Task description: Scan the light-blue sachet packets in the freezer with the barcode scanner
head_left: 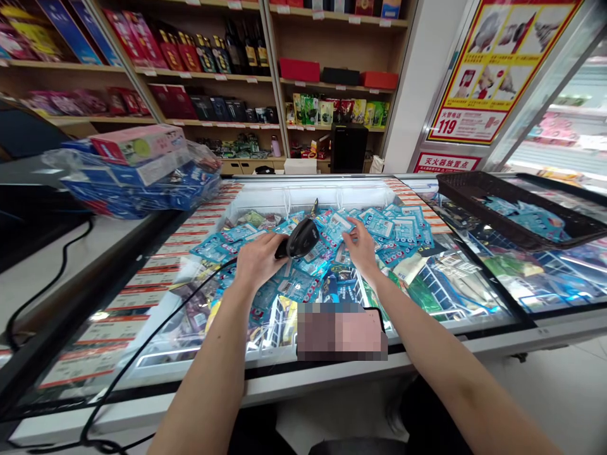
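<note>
My left hand (258,259) is wrapped round the handle of a black barcode scanner (303,239), whose head tilts over the packets to the right. A black cable runs from it down to the lower left. With the fingertips of my right hand (361,249) I pinch a blue packet (337,226) that shows a white barcode label. The scanner head is just left of this packet. Many similar blue packets (298,284) lie spread beneath and around both hands on the glass top of a chest freezer (455,303).
At right stands a black basket (497,188) with blue packets in it. Plastic-wrapped boxes (142,167) are stacked at left. A pixelated, dark-edged flat object (341,335) lies at the front edge. Stocked shelves (327,85) line the back, beside a wall poster (497,69).
</note>
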`<control>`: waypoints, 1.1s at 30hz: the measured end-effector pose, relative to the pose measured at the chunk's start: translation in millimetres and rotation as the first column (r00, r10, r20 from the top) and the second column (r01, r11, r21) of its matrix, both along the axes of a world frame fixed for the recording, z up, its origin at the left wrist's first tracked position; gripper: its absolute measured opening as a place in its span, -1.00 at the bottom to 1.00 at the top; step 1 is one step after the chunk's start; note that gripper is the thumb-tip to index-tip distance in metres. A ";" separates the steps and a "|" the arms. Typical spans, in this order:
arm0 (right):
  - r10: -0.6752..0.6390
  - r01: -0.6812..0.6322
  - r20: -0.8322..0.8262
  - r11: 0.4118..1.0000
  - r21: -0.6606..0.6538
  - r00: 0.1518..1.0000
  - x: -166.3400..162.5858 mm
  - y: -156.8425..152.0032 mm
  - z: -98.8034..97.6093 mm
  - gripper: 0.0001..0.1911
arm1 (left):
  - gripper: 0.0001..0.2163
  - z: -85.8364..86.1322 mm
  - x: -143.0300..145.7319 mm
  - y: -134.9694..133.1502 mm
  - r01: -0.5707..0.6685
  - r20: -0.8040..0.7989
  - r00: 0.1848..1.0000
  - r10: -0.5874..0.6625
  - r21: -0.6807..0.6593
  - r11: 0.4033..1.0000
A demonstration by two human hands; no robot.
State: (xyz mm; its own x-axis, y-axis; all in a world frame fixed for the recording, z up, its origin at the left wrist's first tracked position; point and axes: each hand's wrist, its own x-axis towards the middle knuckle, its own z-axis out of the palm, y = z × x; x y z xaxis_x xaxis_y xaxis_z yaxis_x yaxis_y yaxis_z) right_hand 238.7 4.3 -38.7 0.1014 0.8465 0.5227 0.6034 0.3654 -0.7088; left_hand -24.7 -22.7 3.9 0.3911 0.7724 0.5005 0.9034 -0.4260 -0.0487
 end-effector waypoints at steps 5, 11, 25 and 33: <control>-0.106 0.108 -0.038 0.992 0.058 0.994 9.1 1.0 2.1 -0.54 | -0.69 -0.4 1.7 -0.5 0.029 -0.036 0.999 -0.030 -0.037 0.999; -0.060 0.056 0.038 0.993 0.106 0.997 10.5 4.9 -0.6 -0.64 | -0.67 -1.8 2.8 -0.2 0.037 -0.079 0.996 -0.042 -0.067 0.997; 0.039 -0.033 -0.059 0.994 0.103 0.997 5.1 8.3 -2.0 -0.54 | -0.68 -3.5 13.7 -1.1 0.098 -0.101 0.989 -0.104 -0.060 0.993; 0.080 -0.052 -0.256 0.992 0.115 0.963 11.5 19.7 -8.2 -0.66 | -0.68 -3.5 12.9 -1.2 0.115 -0.103 0.987 -0.119 -0.049 0.992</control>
